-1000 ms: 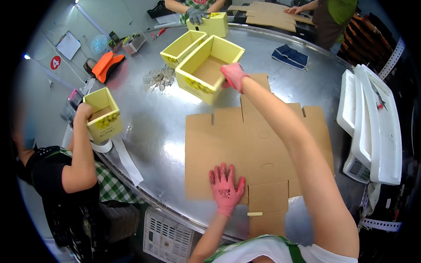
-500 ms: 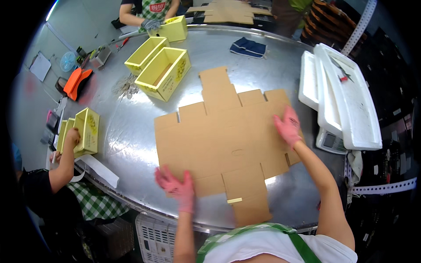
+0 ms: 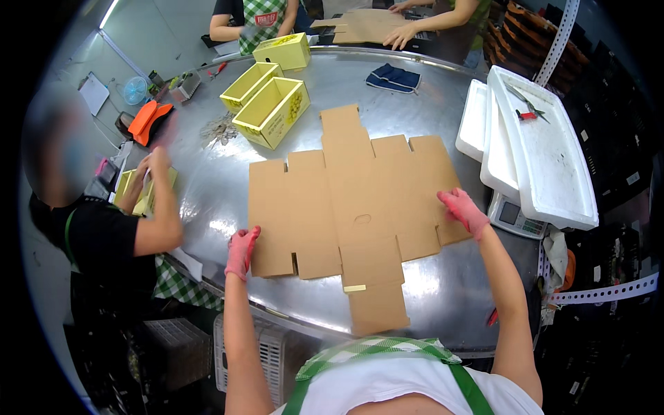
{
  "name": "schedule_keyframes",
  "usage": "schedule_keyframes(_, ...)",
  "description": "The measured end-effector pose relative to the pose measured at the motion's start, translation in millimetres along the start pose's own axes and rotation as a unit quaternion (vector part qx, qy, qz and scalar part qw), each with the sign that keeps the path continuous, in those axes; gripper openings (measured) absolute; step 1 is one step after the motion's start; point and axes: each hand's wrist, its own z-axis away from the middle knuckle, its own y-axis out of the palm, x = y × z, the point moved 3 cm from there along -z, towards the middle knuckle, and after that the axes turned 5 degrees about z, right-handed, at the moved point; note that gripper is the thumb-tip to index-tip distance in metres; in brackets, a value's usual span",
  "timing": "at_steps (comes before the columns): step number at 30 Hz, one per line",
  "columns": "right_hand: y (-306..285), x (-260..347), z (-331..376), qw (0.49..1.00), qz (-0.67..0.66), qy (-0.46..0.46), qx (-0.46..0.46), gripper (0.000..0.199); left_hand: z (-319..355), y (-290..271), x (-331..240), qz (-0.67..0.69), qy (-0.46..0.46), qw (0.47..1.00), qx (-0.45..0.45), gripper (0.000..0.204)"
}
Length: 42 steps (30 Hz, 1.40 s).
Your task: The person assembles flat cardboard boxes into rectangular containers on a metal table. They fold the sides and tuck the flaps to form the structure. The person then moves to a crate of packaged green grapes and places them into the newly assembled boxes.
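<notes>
A flat, cut and creased cardboard box blank [image 3: 366, 200] lies brown side up on the metal table in front of me. Its flaps spread to both sides, with a long tab at the far end and another at the near end. My left hand [image 3: 242, 250], in a pink glove, is closed at the blank's left edge. On the opposite edge, my right hand [image 3: 465, 213], gloved in pink too, pinches the cardboard with bent fingers. A small pale yellow strip [image 3: 355, 288] shows on the near tab.
Yellow open boxes [image 3: 273, 114] stand at the far left of the metal table [image 3: 200, 207]. White foam trays [image 3: 546, 159] holding red-handled scissors [image 3: 529, 113] sit over a scale [image 3: 512, 214] on the right. A blue cloth [image 3: 393, 78] lies farther back. Co-workers stand left and across.
Both hands now grip the blank's side edges, where they lay spread on it before. The blank has turned slightly clockwise and shifted away from me. A co-worker's hands appear on cardboard across the table.
</notes>
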Motion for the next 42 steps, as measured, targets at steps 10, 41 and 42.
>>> schedule_keyframes(10,-24.1,-43.8,-14.0,0.958,0.255,0.030,-0.130,0.062,67.9,4.0,-67.3,-0.017,0.176,0.984,0.004,0.026)
schedule_keyframes(41,47.0,-5.4,-22.2,0.995,0.071,-0.066,0.007,0.057,63.4,118.7,-21.5,-0.198,0.044,0.978,0.038,0.114)
schedule_keyframes(42,46.3,3.6,-16.9,0.991,-0.031,-0.071,0.109,0.044,57.9,118.4,-23.3,-0.172,0.056,0.981,0.066,0.117)
